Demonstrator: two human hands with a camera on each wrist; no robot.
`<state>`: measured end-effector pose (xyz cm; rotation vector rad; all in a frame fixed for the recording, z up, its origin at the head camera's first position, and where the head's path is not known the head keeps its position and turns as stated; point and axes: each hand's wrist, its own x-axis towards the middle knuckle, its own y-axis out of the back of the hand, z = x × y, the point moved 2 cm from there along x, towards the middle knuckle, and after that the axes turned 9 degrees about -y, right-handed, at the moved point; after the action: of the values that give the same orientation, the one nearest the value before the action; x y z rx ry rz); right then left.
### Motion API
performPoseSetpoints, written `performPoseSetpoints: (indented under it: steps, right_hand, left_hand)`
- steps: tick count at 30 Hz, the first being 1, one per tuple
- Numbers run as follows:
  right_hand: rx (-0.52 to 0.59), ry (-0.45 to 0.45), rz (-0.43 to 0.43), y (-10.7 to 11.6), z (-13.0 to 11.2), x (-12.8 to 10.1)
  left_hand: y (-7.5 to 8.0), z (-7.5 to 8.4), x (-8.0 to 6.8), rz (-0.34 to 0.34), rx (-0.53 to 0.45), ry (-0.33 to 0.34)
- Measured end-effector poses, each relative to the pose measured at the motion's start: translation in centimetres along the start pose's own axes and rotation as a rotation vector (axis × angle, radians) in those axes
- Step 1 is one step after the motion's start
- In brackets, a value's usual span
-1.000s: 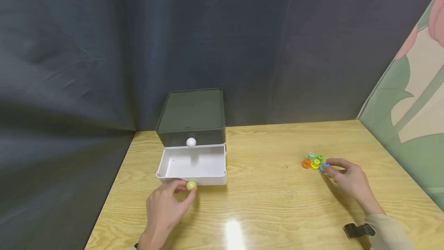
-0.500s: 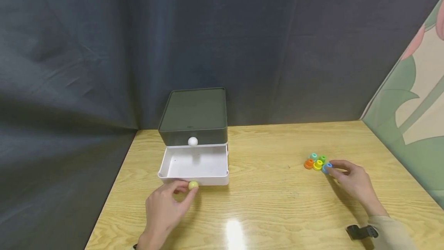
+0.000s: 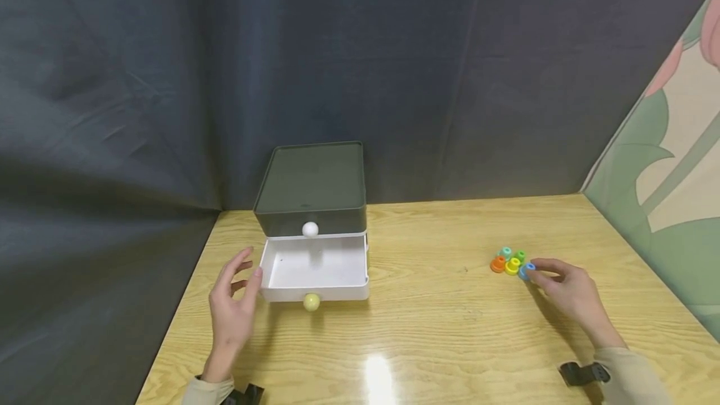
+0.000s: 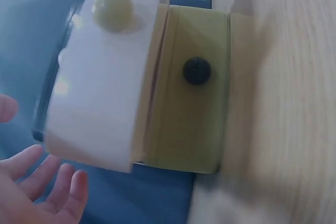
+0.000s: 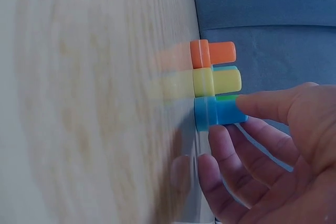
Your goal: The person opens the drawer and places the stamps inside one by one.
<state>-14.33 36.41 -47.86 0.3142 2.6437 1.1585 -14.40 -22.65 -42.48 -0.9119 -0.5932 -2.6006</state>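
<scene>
At the left front corner of the pulled-out white drawer (image 3: pixel 337 293), my left hand (image 3: pixel 232 314) has its fingers apart from the thumb and nothing between them. The drawer bears a yellow-green round knob (image 3: pixel 312 302) and is bare inside but for a tiny dark dot. On the right, my right hand (image 3: pixel 576 297) pinches a small blue stepped peg (image 5: pixel 206 113) between thumb and fingers; its wide base sits on the table. Touching or close beside it stand a yellow peg (image 3: pixel 512 266), an orange peg (image 3: pixel 497 264), a green peg (image 3: pixel 520 256) and a teal peg (image 3: pixel 505 252).
The drawer belongs to a dark green cabinet (image 3: pixel 315 177) whose upper drawer has a white knob (image 3: pixel 310 229). Below, a yellow-green drawer (image 4: pixel 184 129) with a black knob (image 4: pixel 197 71) is closed. Dark cloth (image 3: pixel 394 80) hangs behind the wooden table (image 3: pixel 427 330).
My left hand has let go of the yellow-green knob and moved left to the drawer's corner. The drawer stays out. My right hand keeps its place at the blue peg.
</scene>
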Motion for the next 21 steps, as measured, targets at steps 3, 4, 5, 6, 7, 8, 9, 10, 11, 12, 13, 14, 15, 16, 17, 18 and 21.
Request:
performPoseSetpoints:
  steps: [3,4,5,6,7,8,9,10,11,12,13,14,15,16,17,18,21]
  right_hand:
    - [0.004,-0.005,-0.013,0.1,0.0,0.0]
    - [0.003,-0.008,-0.013,0.1,0.1,-0.1]
    - [0.003,-0.009,-0.015,0.2,0.1,-0.1]
    - [0.004,-0.01,-0.016,0.3,0.0,-0.1]
    - [0.003,-0.009,-0.013,0.4,0.0,-0.2]
    - [0.002,-0.008,-0.01,0.5,0.0,-0.2]
    - [0.002,-0.007,-0.006,0.5,0.0,-0.2]
    - [0.002,-0.007,-0.005,0.6,-0.1,-0.3]
    - [0.005,-0.009,-0.006,0.7,-0.1,-0.3]
    - [0.008,-0.013,-0.008,0.8,-0.1,-0.3]
    - [0.011,-0.014,-0.011,0.9,-0.1,-0.4]
    - [0.015,-0.015,-0.012,1.0,-0.1,-0.5]
    - [0.023,-0.018,-0.013,1.1,-0.1,-0.5]
    - [0.029,-0.021,-0.011,1.2,-0.1,-0.6]
    - [0.035,-0.021,-0.005,1.3,-0.1,-0.6]
    - [0.037,-0.017,0.005,1.4,-0.2,-0.7]
    - [0.031,0.002,0.053,1.6,-0.5,-0.8]
  left_hand:
    - [-0.2,-0.9,-0.1,-0.037,-0.053,0.084]
    - [-0.3,-1.1,-0.2,-0.046,-0.066,0.097]
    - [-0.4,-1.3,-0.2,-0.053,-0.077,0.104]
    - [-0.5,-1.4,-0.3,-0.058,-0.084,0.105]
    - [-0.5,-1.6,-0.4,-0.062,-0.085,0.1]
    - [-0.6,-1.7,-0.4,-0.066,-0.089,0.097]
    - [-0.7,-1.8,-0.5,-0.068,-0.092,0.093]
    - [-0.7,-1.9,-0.5,-0.071,-0.092,0.089]
    - [-0.7,-2.0,-0.6,-0.073,-0.091,0.088]
    - [-0.8,-2.1,-0.6,-0.076,-0.088,0.09]
    - [-0.8,-2.2,-0.7,-0.08,-0.084,0.091]
    - [-0.8,-2.3,-0.7,-0.083,-0.083,0.095]
    - [-0.8,-2.4,-0.8,-0.085,-0.081,0.097]
    - [-0.8,-2.4,-0.9,-0.087,-0.078,0.1]
    - [-0.8,-2.5,-0.9,-0.087,-0.078,0.102]
    - [-0.8,-2.6,-0.9,-0.087,-0.08,0.103]
    - [-0.9,-2.6,-1.0,-0.085,-0.083,0.101]
